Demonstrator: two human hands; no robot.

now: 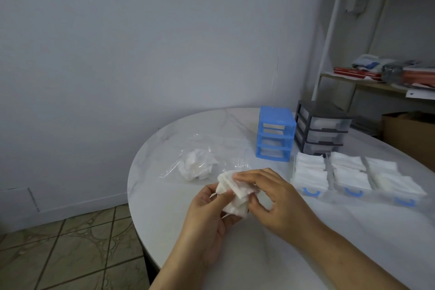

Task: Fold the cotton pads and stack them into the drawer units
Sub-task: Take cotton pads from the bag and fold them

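Above the white table, my left hand [209, 216] and my right hand [273, 198] together hold a small bunch of white cotton pads [231, 192]. The left thumb presses the pads from below-left, and the right fingers pinch their upper edge. A clear plastic bag [200, 165] with more crumpled pads lies just behind. Three pulled-out clear drawers with blue handles [353, 179] sit to the right, packed with folded pads. The empty blue drawer frame [275, 133] stands behind them, beside a dark grey drawer unit [322, 128].
The round marble-look table [164, 219] ends at a curved left edge over a tiled floor. A shelf rack [367, 77] with books and cloths stands at the back right, and a cardboard box [409, 134] sits below it. A plain wall rises behind.
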